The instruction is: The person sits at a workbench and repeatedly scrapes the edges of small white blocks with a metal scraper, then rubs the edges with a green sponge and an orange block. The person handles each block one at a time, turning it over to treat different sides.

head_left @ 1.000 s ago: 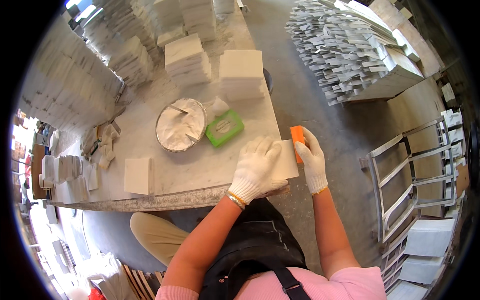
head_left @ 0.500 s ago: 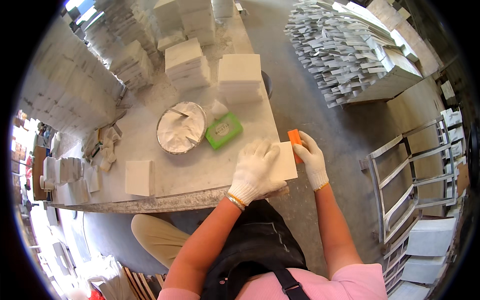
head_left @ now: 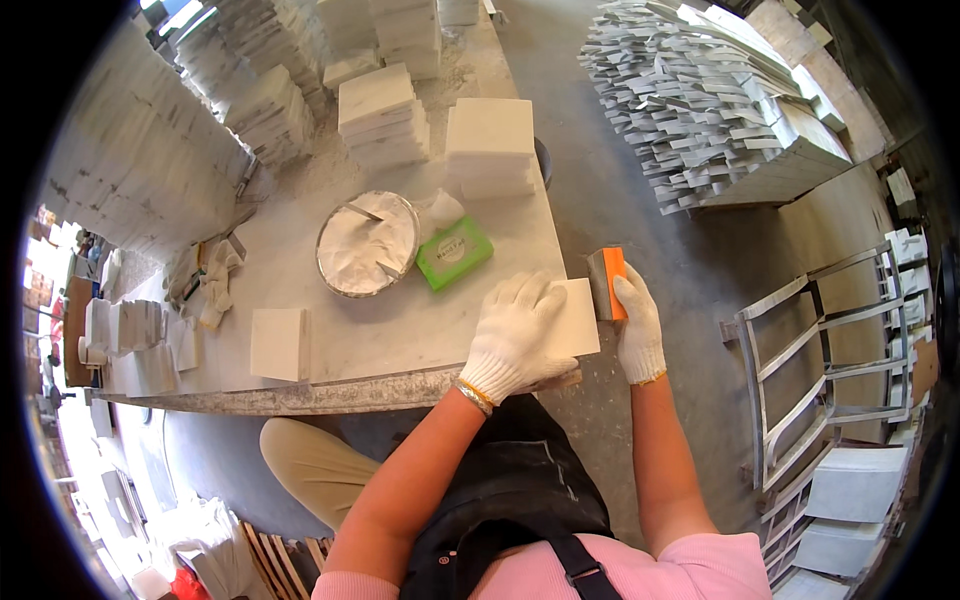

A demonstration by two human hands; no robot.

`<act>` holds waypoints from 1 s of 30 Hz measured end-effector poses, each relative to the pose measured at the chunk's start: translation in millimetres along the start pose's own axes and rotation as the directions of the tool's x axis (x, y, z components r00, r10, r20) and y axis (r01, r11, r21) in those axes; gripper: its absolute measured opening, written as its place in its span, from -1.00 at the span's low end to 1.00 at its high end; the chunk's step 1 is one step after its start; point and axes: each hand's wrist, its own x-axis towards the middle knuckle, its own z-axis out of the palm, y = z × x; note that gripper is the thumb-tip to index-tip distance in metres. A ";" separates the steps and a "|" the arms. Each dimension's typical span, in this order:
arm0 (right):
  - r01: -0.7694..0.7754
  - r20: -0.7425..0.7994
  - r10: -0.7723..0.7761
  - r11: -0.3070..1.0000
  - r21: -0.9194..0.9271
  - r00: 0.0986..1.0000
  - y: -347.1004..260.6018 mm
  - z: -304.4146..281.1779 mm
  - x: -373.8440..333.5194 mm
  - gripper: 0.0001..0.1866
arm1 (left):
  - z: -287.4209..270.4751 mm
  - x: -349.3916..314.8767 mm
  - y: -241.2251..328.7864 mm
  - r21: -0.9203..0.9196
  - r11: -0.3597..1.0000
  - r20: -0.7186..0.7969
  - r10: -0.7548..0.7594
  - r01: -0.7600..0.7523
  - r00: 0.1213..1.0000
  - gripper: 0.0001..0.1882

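Observation:
My left hand (head_left: 515,325), in a white knitted glove, lies over a white square tile (head_left: 578,318) at the table's right front corner. Its fingers press on the top, and the thumb is at the near edge. The tile's right side juts past the table edge. In my gloved right hand (head_left: 638,325) is an orange sanding block (head_left: 612,282) with a grey face. The block stands upright just right of the tile's edge, with the grey face turned toward it and a narrow gap between them.
On the table (head_left: 400,355) stand a bowl of white powder or paste (head_left: 367,244) with blades in it, a green box (head_left: 455,253), and a small tile stack (head_left: 280,343). Taller tile stacks (head_left: 490,140) rise behind. To the right are a strip pile (head_left: 690,110) and a metal rack (head_left: 825,360).
My right hand has moved slightly right and down, drawing the sanding block away from the tile's edge and turning it so its grey face shows. My left hand stays on the tile.

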 end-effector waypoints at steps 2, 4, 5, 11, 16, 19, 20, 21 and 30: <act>0.052 0.020 -0.051 0.997 -0.054 0.998 -4.2 6.5 -7.0 -0.37 | -2.9 1.8 0.9 0.001 1.000 0.031 -0.008 0.008 0.999 -0.21; 0.083 -0.001 -0.084 0.985 -0.152 0.996 -5.5 14.0 -11.3 -0.37 | -2.0 -0.2 1.7 0.024 1.000 -0.009 0.002 -0.002 1.000 -0.21; 0.092 -0.013 -0.096 0.981 -0.173 0.995 -3.4 13.9 -7.7 -0.37 | -2.6 1.9 2.2 0.039 0.999 -0.034 0.016 -0.015 0.999 -0.21; 0.100 0.019 -0.098 0.972 -0.213 0.995 1.3 7.0 -0.9 -0.36 | 1.2 -2.6 -0.5 0.014 1.000 0.013 -0.007 0.007 1.000 -0.17; 0.218 0.007 -0.232 0.901 -0.376 0.973 6.6 3.2 -13.7 -0.34 | -9.2 2.8 5.4 0.045 0.999 0.050 0.007 -0.009 0.999 -0.17; 0.180 -0.037 -0.210 0.908 -0.378 0.977 21.0 -11.1 9.7 -0.35 | -12.9 3.4 10.1 0.029 0.999 0.008 0.039 -0.040 0.999 -0.20; 0.165 -0.012 -0.185 0.901 -0.401 0.983 19.6 -6.8 8.0 -0.35 | -12.4 0.2 7.0 0.030 0.999 0.019 0.024 -0.024 1.000 -0.20; 0.159 0.012 -0.170 0.893 -0.421 0.985 7.5 -1.0 4.6 -0.34 | -13.7 0.7 7.3 0.035 0.999 0.027 0.016 -0.017 1.000 -0.20; 0.182 0.002 -0.211 0.839 -0.512 0.978 4.6 -2.7 -5.7 -0.34 | -13.6 1.1 9.2 0.050 0.999 0.029 0.018 -0.019 0.999 -0.20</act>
